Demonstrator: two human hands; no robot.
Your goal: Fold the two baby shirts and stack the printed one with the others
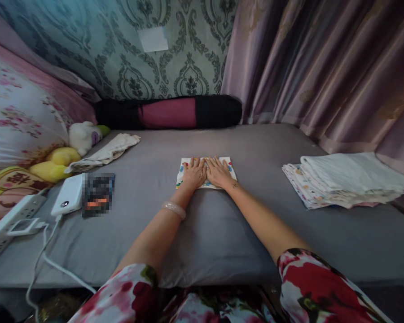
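A folded white cloth with a colourful print lies on the grey bed sheet, right in front of me. My left hand rests flat on its left half, fingers stretched out and pointing away from me. Beside it, my right hand presses flat on the right half, its fingers also straight. The two hands touch or nearly touch at the middle of the cloth. They cover most of it, so only its edges and corners show.
On the right sits a stack of folded cloths. At left are a crumpled cloth, a white power bank, a pixelated object, a power strip with cables and plush toys. A black-and-maroon roll lies along the wall.
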